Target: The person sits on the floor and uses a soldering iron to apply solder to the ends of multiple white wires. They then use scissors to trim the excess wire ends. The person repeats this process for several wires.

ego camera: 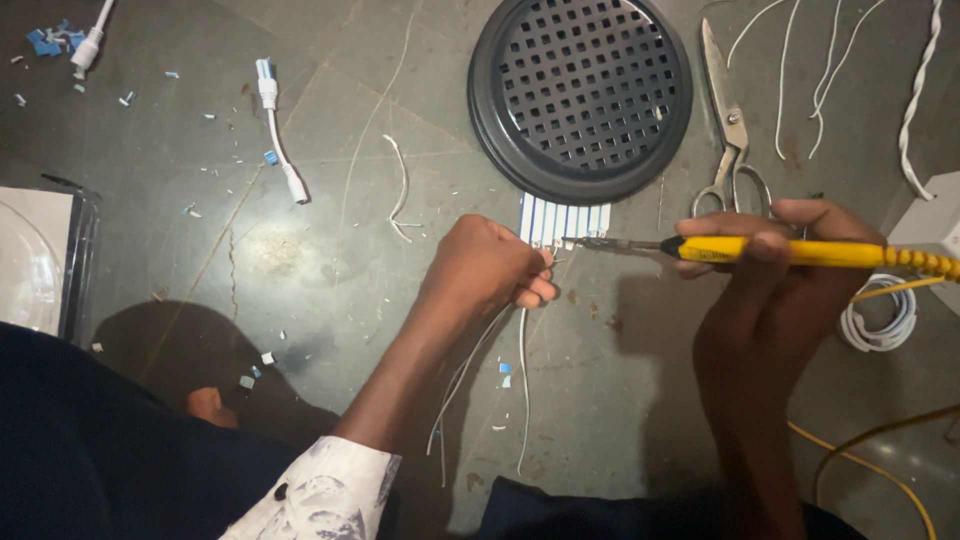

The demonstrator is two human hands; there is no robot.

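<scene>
Nearest the camera, thin white wires (pixel 470 385) are trailing back across the floor (pixel 330 290) from the person's left hand (pixel 490 268), which is curling shut and pinching a small white LED strip board (pixel 565 220) flat on the floor. The right hand (pixel 775 250) is gripping a yellow soldering iron (pixel 800 252) in closed fingers, its tip touching the board's near edge. Soldering seems to be underway; the next move calls for a steady tip and a still board. Farther off are lying a round black grille (pixel 580 95), holding nothing, and scissors (pixel 728 125).
</scene>
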